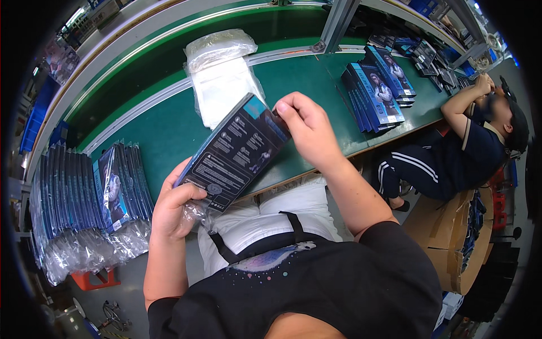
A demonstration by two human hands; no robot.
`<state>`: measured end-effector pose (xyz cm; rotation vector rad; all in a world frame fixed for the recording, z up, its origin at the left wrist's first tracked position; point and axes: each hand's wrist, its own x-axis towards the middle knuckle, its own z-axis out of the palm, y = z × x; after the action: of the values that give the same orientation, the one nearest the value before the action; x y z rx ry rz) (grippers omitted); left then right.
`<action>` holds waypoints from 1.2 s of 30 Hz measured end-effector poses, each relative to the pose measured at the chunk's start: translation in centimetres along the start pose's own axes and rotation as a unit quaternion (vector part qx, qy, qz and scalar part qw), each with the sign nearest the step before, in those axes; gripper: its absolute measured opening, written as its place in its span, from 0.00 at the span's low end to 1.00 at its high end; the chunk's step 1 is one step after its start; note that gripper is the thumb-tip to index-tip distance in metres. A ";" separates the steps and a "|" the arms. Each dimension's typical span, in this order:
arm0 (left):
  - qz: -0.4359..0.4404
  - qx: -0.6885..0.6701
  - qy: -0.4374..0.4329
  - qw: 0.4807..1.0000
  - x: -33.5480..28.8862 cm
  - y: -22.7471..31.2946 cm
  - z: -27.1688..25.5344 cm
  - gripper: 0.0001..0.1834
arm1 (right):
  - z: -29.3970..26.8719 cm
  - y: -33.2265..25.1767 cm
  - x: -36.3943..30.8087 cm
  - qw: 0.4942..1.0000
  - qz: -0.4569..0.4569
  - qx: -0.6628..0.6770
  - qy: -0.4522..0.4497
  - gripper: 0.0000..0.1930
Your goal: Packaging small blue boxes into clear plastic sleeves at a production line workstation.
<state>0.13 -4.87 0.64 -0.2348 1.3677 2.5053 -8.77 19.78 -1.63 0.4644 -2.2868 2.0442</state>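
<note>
A flat dark box (pixel 234 155) with a teal corner and small print on its face is held tilted above my lap, near the table's front edge. My left hand (pixel 176 204) is closed around its lower left end, thumb on the face. Crumpled clear plastic (pixel 199 216) hangs below that end, by the left fingers; how far it covers the box is hard to tell. My right hand (pixel 307 129) pinches the box's upper right corner. Beyond the box, a pile of clear plastic bags (pixel 217 85) lies on the green table (pixel 291 73).
Rows of similar boxes in clear bags (pixel 90 192) stand at the left. Stacked unbagged boxes (pixel 375 93) lie on the table at the right. A co-worker (pixel 468 141) sits beyond them, above an open cardboard carton (pixel 449 237). A metal post (pixel 337 25) rises behind the table.
</note>
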 end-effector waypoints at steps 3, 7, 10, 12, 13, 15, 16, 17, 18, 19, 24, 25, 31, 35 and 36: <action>0.044 0.028 0.074 0.996 -0.9 -0.2 0.3 0.29 | 1.7 1.1 0.8 0.991 0.086 0.097 0.046 0.09; 0.328 0.331 0.232 0.854 -4.3 2.1 -3.2 0.27 | -1.4 -1.1 3.0 0.986 -0.058 0.043 0.153 0.17; 0.464 0.621 0.300 0.556 -5.3 4.0 -3.1 0.23 | -9.6 -1.0 5.8 0.905 -0.170 -0.276 0.276 0.26; 0.409 0.681 0.349 0.497 -5.6 3.6 -6.0 0.23 | -15.4 0.0 7.5 0.786 -0.212 -0.465 0.349 0.35; 0.362 0.717 0.361 0.474 -5.5 3.1 -8.0 0.24 | -18.3 1.0 8.5 0.760 -0.158 -0.520 0.356 0.40; 0.301 0.765 0.387 0.417 -5.2 2.4 -8.6 0.24 | -22.7 3.3 9.3 0.713 -0.030 -0.616 0.334 0.48; 0.305 0.753 0.374 0.447 -4.8 2.7 -8.9 0.24 | -24.4 3.3 8.8 0.684 0.045 -0.658 0.310 0.52; 0.304 0.744 0.367 0.469 -5.0 3.1 -9.1 0.24 | -25.2 3.4 8.5 0.719 0.150 -0.641 0.222 0.53; 0.303 0.733 0.361 0.491 -5.1 3.4 -9.2 0.24 | -26.5 5.3 8.5 0.719 0.151 -0.647 0.205 0.49; 0.303 0.751 0.373 0.452 -5.3 3.3 -8.7 0.24 | -26.2 5.0 8.5 0.724 0.158 -0.642 0.197 0.47; 0.429 0.710 0.263 0.493 -1.4 2.5 -2.4 0.20 | -25.2 2.0 7.4 0.708 0.145 -0.652 0.229 0.49; 0.446 0.680 0.206 0.544 -0.4 2.1 -1.1 0.16 | -26.3 2.7 7.6 0.726 0.165 -0.635 0.207 0.51; 0.441 0.735 0.048 0.513 7.9 -3.2 -1.3 0.13 | -21.3 2.1 7.7 0.789 0.090 -0.564 0.226 0.44; 0.416 0.742 0.028 0.524 10.4 -2.9 -2.0 0.13 | -15.7 -0.9 4.6 0.946 -0.011 -0.216 0.241 0.36; 0.412 0.729 0.034 0.545 10.2 -2.7 -2.0 0.13 | -14.5 -1.2 3.8 0.973 -0.005 -0.062 0.223 0.34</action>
<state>-8.70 -3.50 -5.40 0.8266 3.4613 0.6777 -14.58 33.09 2.27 0.0041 -2.1080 1.7615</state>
